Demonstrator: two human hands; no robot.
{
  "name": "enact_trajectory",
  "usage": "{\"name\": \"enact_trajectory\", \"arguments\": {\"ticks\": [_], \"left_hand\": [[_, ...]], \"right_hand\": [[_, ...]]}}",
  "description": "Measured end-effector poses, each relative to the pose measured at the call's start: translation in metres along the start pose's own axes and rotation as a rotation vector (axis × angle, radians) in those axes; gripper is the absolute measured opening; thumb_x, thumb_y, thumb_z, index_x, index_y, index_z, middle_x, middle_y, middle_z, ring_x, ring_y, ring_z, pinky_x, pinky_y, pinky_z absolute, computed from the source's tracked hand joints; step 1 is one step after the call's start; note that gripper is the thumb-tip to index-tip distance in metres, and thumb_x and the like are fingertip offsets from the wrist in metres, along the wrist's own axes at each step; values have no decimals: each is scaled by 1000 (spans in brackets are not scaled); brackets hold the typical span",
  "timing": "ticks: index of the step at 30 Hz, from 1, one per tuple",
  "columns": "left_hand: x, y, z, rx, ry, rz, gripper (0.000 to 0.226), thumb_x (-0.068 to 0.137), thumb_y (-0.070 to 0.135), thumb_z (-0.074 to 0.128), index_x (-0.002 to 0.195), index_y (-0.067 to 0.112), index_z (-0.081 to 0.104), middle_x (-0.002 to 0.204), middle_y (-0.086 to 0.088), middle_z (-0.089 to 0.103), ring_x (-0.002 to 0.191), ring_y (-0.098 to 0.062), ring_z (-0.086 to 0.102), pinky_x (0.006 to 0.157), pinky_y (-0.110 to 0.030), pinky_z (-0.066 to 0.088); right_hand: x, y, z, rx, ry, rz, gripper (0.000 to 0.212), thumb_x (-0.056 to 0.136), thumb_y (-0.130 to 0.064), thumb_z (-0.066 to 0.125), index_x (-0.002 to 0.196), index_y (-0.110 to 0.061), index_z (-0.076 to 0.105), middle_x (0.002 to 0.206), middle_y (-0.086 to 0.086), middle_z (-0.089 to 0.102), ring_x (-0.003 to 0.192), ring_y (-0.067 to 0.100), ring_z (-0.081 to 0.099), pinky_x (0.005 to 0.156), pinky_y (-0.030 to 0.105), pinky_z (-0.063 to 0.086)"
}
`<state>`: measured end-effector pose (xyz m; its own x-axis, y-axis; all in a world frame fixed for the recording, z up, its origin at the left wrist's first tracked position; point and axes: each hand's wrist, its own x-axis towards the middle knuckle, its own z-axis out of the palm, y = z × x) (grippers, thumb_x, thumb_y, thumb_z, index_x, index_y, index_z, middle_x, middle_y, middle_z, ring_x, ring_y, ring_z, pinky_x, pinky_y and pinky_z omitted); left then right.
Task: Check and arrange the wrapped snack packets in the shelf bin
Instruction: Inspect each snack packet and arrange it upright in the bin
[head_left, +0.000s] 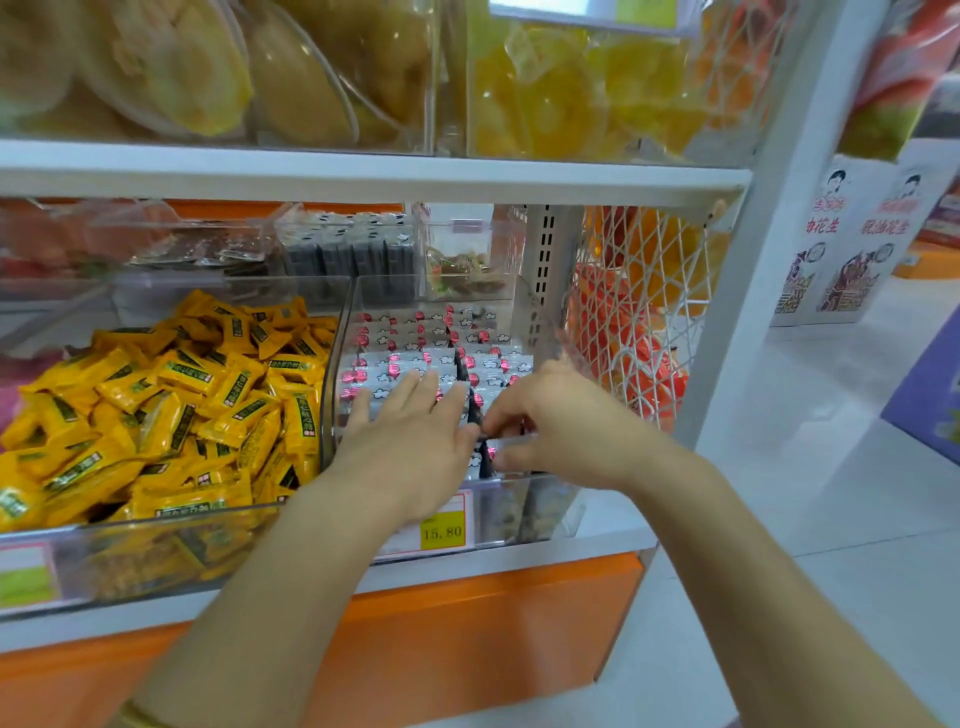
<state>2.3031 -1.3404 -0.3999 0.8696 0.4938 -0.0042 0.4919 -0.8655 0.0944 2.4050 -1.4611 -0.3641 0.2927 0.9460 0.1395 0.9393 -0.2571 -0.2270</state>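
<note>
The wrapped snack packets (410, 358), white with pink marks, are stacked in neat rows inside the clear shelf bin (337, 364). The left hand (410, 436) is laid flat, fingers straight, on the bin's left row, seemingly so that the row is kept from shifting. At the bin's front, beside the dark gap (464, 374) between the rows, a front packet (511, 441) is pinched by the curled fingers of the right hand (550, 421), probably to be checked or squared into line. Loose yellow packets (171, 405) are heaped left of the bin. A price label (442, 530) is fixed below its front wall.
</note>
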Motion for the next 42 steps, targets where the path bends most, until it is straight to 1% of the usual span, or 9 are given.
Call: {"name": "enact_trajectory", "arguments": {"ticks": [9,12,18,21,24,28,32,37,42], "left_hand": [[0,-1,-4,9,-64,-5,54,98,48,10,147,33,-5,156,4,-16,141,-15,-18,111,-47,-12],[-1,1,-6,4,-56,-7,54,98,47,11,147,32,-4,156,3,-16,142,-15,-18,111,-47,-12],[-5,3,-17,-174,40,32,50,100,40,18,147,23,17,157,-1,12,143,-16,6,116,-44,2],[-7,6,-27,-433,237,101,35,100,33,26,113,15,53,119,-5,52,110,-19,45,88,-26,31],[-10,8,-35,-655,312,86,30,99,37,32,91,17,54,93,-6,56,83,-15,47,61,-15,30],[-7,6,-36,-874,347,28,18,97,32,39,98,26,57,85,4,62,63,1,57,50,-17,41],[-5,7,-39,-1311,275,-81,19,98,28,42,108,16,53,85,-6,66,57,-9,61,47,-23,47],[-9,8,-42,-1598,203,-220,24,100,33,37,97,13,50,57,-3,54,37,-9,42,34,-19,33],[-12,5,-46,-1620,277,-231,30,101,29,35,75,15,42,45,4,46,33,-8,28,36,-19,18]], "right_hand": [[-3,8,-3,83,-13,-4,10,80,-24,72,79,-15,67,80,-3,66,81,14,53,79,24,39],[-6,7,-6,205,18,6,12,81,-18,71,71,-14,64,70,-10,60,68,2,54,66,14,42],[-13,14,-25,580,447,102,13,87,-18,63,75,-17,58,70,-5,59,60,6,53,55,16,44],[-14,20,-27,788,656,194,15,90,-12,59,76,-14,55,67,2,59,54,10,53,52,24,44],[-12,20,-23,923,730,271,14,93,-8,54,79,-9,54,68,8,62,50,12,57,49,24,49],[-10,18,-20,1192,744,309,15,95,-7,50,81,-5,51,70,14,61,49,15,60,54,27,54],[-8,17,-17,1463,672,319,16,95,-8,50,80,-2,51,74,16,58,51,11,63,55,20,54],[-6,16,-15,1602,565,285,12,90,-4,55,79,-1,58,66,9,62,57,11,65,57,18,54],[-6,17,-15,1729,480,221,3,84,6,55,85,3,57,62,7,65,60,14,67,58,17,54]]}}
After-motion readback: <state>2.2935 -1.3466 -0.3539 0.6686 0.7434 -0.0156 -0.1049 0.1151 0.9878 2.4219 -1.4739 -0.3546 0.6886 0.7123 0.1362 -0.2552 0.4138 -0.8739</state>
